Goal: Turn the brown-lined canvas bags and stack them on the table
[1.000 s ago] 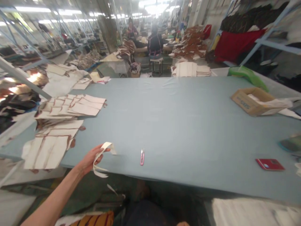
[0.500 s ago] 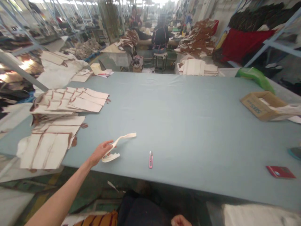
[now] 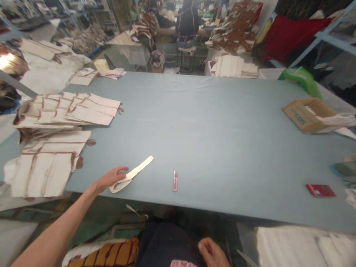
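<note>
A pale cream fabric strip (image 3: 139,167) lies folded near the left front edge of the blue-grey table (image 3: 194,129). My left hand (image 3: 113,177) rests on its folded end, fingers apart, with the longer part stretching away to the upper right. To the right of the strip lie small pink thread snips (image 3: 175,181), which neither hand touches. My right hand (image 3: 211,253) is low at the bottom of the view, beside the dark clothing on my lap. Its fingers are curled, and whether they hold anything is hidden.
Stacks of cream panels with brown trim (image 3: 52,167) cover the table's left side. At the right are a cardboard box (image 3: 300,116), green plastic (image 3: 302,79) and a red phone-like item (image 3: 321,190). Beyond the table a person (image 3: 187,22) sits with their back turned.
The view has tilted down. My left hand has lowered the strip, which now lies flatter and straighter, and its fingers have loosened. More of my right hand shows.
</note>
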### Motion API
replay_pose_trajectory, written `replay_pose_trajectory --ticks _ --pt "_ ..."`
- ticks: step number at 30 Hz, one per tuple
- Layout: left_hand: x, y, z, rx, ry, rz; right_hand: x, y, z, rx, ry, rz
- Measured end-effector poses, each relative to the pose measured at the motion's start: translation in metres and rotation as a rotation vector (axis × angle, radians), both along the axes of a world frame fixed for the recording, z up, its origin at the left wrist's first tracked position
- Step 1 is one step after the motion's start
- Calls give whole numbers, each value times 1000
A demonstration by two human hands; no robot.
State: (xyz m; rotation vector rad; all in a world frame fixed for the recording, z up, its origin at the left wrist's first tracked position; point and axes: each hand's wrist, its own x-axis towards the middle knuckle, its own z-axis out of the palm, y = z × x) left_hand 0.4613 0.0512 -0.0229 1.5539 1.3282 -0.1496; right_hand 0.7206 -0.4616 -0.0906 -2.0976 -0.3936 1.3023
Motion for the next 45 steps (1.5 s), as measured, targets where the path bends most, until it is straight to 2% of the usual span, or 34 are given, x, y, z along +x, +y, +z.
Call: replay_pose_trajectory --ticks 7,11,14,18,22,25,28,32,36,41,45 --pt "1 34 2 83 153 -157 12 -9 -11 -35 12 44" --pt "-18 36 -1 206 263 -164 12 -17 -12 -43 5 42" --pt "-34 36 -11 276 308 -166 11 -21 -12 -46 10 49" --pt "-49 45 -26 324 306 -198 7 -24 -13 -59 6 60" --pt "-70 52 -28 367 260 -224 1 -25 -15 -80 -7 53" --pt "-88 46 -26 396 215 -262 -5 -27 -15 -86 3 48" --pt "-106 28 -29 467 212 -302 -11 -29 -14 -83 24 48" --pt "-127 -2 -42 639 274 -326 -21 -31 -13 -72 45 33" --pt "-141 -25 -58 800 358 -276 -28 -30 -16 -84 40 27" --pt "-145 -29 -73 891 412 -205 -31 -27 -20 -91 25 38" --pt "-143 -21 -77 904 447 -145 -30 -26 -20 -97 13 30"
